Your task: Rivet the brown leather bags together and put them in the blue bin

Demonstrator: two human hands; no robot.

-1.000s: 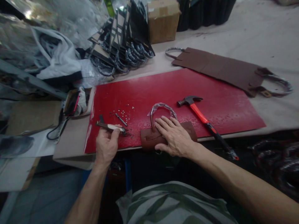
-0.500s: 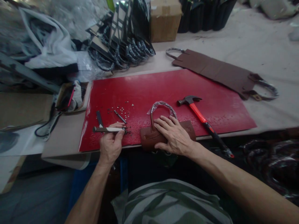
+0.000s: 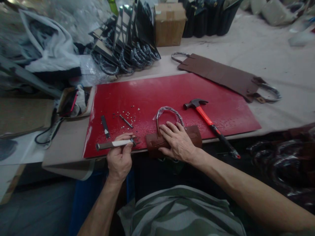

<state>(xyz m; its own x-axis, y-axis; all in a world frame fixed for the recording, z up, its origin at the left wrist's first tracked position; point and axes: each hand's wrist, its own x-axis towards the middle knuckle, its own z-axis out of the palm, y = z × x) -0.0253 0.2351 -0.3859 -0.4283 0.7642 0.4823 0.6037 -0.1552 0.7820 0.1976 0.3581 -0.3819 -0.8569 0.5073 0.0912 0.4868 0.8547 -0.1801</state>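
In my left hand (image 3: 119, 160), closed fingers grip a leather punch (image 3: 104, 146), a metal bar with a white-wrapped middle, held nearly level above the board's front edge. My right hand (image 3: 179, 142) lies with spread fingers on a rolled brown leather bag piece (image 3: 154, 143). That piece has an upright handle (image 3: 157, 124) in clear plastic wrap. Another flat punch (image 3: 105, 126) and a thin metal rod (image 3: 126, 121) lie on the red board (image 3: 147, 91) beyond my left hand, near small scattered round bits (image 3: 126, 113). To the right rests a claw hammer (image 3: 204, 115) with a red and black handle.
A flat brown bag piece (image 3: 216, 73) with two handles lies at the back right. Behind the board are black bag parts (image 3: 137, 36) and a cardboard box (image 3: 169, 24). An open box of odds and ends (image 3: 65, 101) stands left. More wrapped handles (image 3: 278, 164) are lower right.
My left hand has lifted the punch away from the other flat punch and brought it nearer me and slightly right. My right hand stays on the bag piece. The view has shifted a little.
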